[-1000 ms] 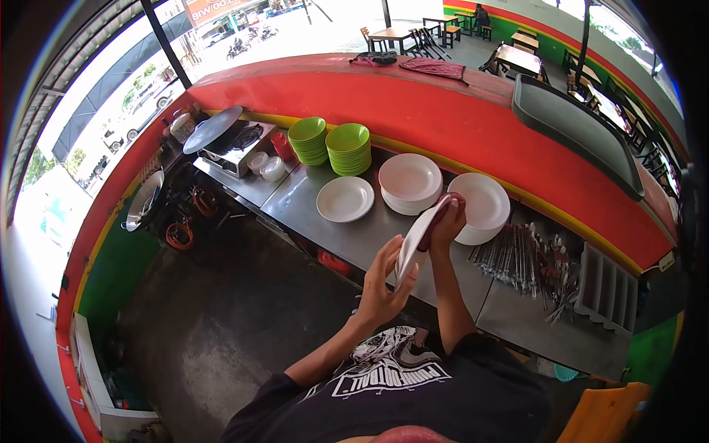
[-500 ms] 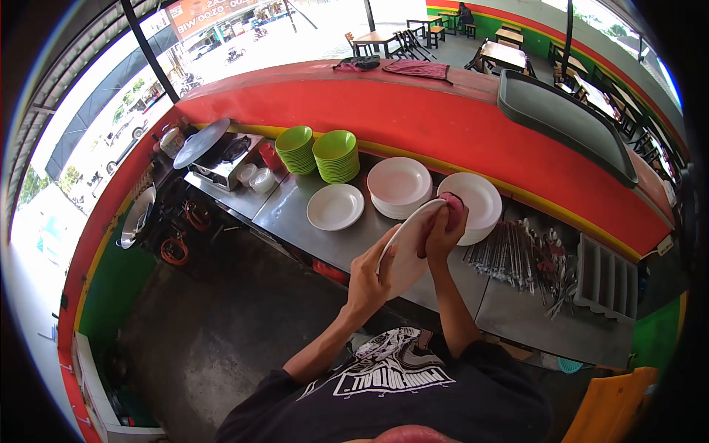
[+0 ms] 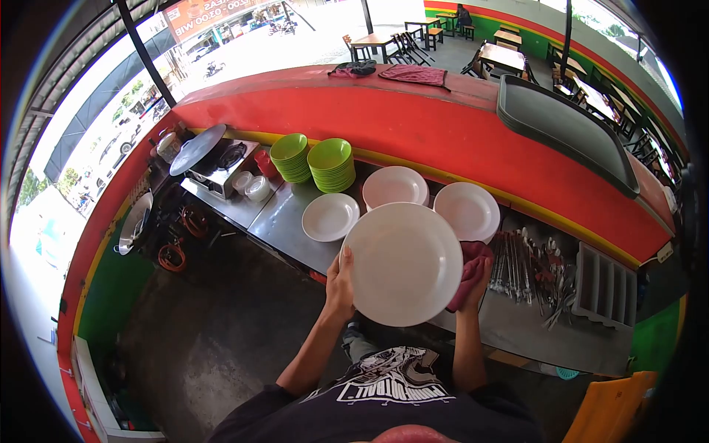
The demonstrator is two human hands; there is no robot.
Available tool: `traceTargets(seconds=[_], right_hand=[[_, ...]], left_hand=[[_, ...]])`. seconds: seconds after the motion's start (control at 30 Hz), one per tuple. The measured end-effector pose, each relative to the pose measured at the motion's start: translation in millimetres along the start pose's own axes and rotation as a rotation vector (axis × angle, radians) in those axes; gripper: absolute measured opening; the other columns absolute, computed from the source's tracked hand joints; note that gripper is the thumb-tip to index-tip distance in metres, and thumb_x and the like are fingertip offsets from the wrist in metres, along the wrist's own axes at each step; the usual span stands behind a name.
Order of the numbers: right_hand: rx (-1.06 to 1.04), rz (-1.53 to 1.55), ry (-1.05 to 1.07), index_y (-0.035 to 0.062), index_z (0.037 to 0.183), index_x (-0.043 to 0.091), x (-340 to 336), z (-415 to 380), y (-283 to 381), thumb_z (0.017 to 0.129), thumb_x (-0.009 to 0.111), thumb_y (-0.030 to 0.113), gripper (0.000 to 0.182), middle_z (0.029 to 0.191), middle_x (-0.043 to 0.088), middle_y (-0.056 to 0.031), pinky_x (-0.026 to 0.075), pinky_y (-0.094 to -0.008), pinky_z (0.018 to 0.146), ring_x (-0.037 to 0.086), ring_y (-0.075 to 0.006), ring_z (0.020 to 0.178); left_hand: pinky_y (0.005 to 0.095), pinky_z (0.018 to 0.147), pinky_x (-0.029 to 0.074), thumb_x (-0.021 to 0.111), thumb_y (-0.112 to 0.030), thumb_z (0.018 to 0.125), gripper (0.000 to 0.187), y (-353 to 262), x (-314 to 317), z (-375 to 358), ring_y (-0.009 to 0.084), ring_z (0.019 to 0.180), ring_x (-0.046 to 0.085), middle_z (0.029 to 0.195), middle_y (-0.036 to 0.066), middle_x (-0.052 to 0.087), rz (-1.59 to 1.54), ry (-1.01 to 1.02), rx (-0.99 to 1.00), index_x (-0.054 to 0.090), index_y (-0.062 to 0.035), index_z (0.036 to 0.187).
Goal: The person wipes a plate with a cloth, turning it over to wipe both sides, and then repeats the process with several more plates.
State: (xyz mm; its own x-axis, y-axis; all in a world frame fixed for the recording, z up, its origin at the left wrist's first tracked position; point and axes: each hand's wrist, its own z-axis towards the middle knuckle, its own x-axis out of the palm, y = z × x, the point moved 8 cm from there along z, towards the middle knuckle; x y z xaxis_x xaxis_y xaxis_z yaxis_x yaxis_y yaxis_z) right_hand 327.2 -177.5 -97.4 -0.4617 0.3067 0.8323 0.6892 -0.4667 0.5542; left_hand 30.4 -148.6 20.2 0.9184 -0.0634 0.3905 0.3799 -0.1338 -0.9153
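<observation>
A white plate (image 3: 405, 264) faces me, held up over the counter's front edge. My left hand (image 3: 340, 286) grips its left rim, thumb on the front and the other fingers behind. At the right rim, my right hand (image 3: 476, 284) is closed around a dark red cloth (image 3: 470, 275) that touches the plate; most of its fingers are hidden by the cloth. Behind the held plate are a stack of white plates (image 3: 396, 187), a second stack (image 3: 467, 212) to its right, and a single white plate (image 3: 330, 217) to the left.
Two stacks of green bowls (image 3: 331, 164) stand near a stove (image 3: 225, 161) on the metal counter (image 3: 284, 229). Right of the plates lie many spoons and forks (image 3: 517, 267) beside a grey cutlery tray (image 3: 604, 284). A red ledge (image 3: 354, 103) bears dark trays (image 3: 565, 133).
The plate has turned from nearly edge-on to facing me and come lower. My right hand and the cloth have moved down and right; my left hand has shifted slightly left and down.
</observation>
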Motion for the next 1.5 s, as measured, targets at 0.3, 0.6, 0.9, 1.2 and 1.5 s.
traceTargets(seconds=[0.3, 0.6, 0.9, 1.2, 1.5], right_hand=[[-0.239, 0.086, 0.153, -0.0014, 0.100, 0.057, 45.2, -26.2, 45.6, 0.095, 0.038, 0.063, 0.067, 0.092, 0.059, -0.0153, 0.043, -0.0463, 0.102, 0.059, -0.0303, 0.094], [-0.141, 0.110, -0.232, 0.0094, 0.104, 0.058, 1.2, -14.9, 33.8, 0.103, 0.035, 0.044, 0.041, 0.103, 0.064, -0.0069, 0.051, -0.0386, 0.083, 0.063, -0.0231, 0.094], [0.151, 0.016, -0.172, 0.0097, 0.109, 0.059, -6.5, -8.2, -16.4, 0.102, 0.044, 0.041, 0.035, 0.103, 0.064, -0.0057, 0.049, -0.0351, 0.088, 0.063, -0.0208, 0.095], [-0.005, -0.447, -0.058, 0.0058, 0.102, 0.062, -13.1, -0.9, -2.3, 0.101, 0.051, 0.028, 0.025, 0.091, 0.063, -0.0015, 0.046, -0.0276, 0.081, 0.059, -0.0115, 0.086], [-0.367, -0.963, 0.082, 0.0016, 0.092, 0.064, 19.5, -28.3, 8.6, 0.088, 0.071, 0.021, 0.021, 0.080, 0.062, -0.0022, 0.045, -0.0263, 0.072, 0.056, -0.0102, 0.076]], left_hand=[[0.0389, 0.103, 0.048, 0.046, -0.028, 0.104, 0.066, 90.2, 17.6, -27.1, 0.0251, 0.131, 0.051, 0.155, 0.012, 0.035, -0.055, 0.282, -0.636, 0.011, -0.0256, 0.160], [0.0320, 0.100, 0.036, 0.033, -0.055, 0.105, 0.060, 92.1, 41.9, -12.9, 0.0162, 0.113, 0.047, 0.122, 0.009, 0.051, 0.186, 0.417, -0.233, 0.049, -0.0059, 0.137], [0.0308, 0.047, 0.034, 0.052, -0.031, 0.105, 0.043, 23.5, 65.7, -8.7, 0.0069, 0.056, 0.035, 0.056, 0.005, 0.034, 0.647, 0.207, 0.317, 0.062, 0.0064, 0.087], [0.0351, 0.051, 0.043, 0.052, -0.035, 0.104, 0.048, 8.5, 67.8, -1.1, 0.0111, 0.054, 0.049, 0.055, 0.012, 0.053, 0.866, 0.347, 0.152, 0.067, 0.0082, 0.091], [0.0457, 0.059, 0.049, 0.051, -0.043, 0.102, 0.053, 28.3, 78.8, 4.4, 0.0391, 0.057, 0.061, 0.063, 0.024, 0.062, 1.130, 0.591, 0.179, 0.071, 0.0044, 0.091]])
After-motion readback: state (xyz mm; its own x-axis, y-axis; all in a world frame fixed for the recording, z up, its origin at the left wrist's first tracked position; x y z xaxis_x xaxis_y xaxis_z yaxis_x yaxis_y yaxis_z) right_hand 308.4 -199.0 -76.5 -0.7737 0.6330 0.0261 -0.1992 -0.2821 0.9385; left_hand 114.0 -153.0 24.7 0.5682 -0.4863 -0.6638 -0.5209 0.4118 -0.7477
